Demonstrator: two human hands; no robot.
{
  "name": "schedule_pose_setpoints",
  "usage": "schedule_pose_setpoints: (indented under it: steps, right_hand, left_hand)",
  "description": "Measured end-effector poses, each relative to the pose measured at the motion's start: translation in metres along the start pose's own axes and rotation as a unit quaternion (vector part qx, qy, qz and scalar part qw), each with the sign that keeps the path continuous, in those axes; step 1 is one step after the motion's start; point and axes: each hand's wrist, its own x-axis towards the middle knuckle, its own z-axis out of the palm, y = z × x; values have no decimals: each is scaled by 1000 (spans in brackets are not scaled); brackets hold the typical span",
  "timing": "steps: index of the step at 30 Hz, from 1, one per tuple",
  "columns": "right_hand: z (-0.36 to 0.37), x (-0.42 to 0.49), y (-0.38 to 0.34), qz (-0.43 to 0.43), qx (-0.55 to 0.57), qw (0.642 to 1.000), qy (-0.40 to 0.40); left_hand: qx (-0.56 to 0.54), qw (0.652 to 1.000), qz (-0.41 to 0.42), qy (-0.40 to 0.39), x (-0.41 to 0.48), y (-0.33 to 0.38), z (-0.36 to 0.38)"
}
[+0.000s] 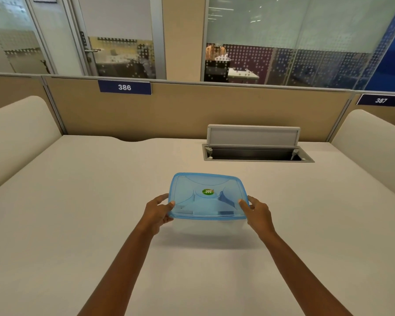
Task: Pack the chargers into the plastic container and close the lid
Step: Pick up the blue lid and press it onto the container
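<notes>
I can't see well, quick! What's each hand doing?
Left hand: gripping the left edge of the box at its lid.
Right hand: gripping the right edge.

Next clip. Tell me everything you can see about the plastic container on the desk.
The plastic container is a rectangular box with a clear body and a translucent blue lid sitting on top, with rounded corners. A green round sticker marks the lid's middle. Dim shapes show through the lid; what they are is unclear. It sits level near the middle of the pale desk. The left hand and the right hand grip its short sides at the lid's edge.
</notes>
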Motion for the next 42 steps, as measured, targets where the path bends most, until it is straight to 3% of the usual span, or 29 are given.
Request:
schedule_pose_setpoints:
  steps: [3,6,8,11,22,31,35,42]
  right_hand:
    - [-2,-3,1,91,119,988,-41]
    - [-5,-6,7,176,288,939,-57]
    - [-9,-10,10,202,371,903,-75]
    - [-14,-14,14,201,421,880,-94]
    - [-1,-16,13,193,398,897,2]
    - [-16,-2,15,212,396,888,-94]
    - [-18,21,4,199,335,915,-103]
    - [-8,59,-19,183,238,949,-98]
  left_hand:
    - [-9,1000,-8,-9,2,0,-2]
    - [-8,1000,-15,-10,2,-1,-2]
    - [-9,1000,-19,-14,2,0,-1]
    - [-5,1000,-18,-21,2,1,-1]
    - [8,1000,0,-14,3,-2,0]
    - [69,996,-36,-42,12,9,-7]
    - [106,994,-15,-6,28,22,1]
    - [58,998,-24,31,61,47,24]
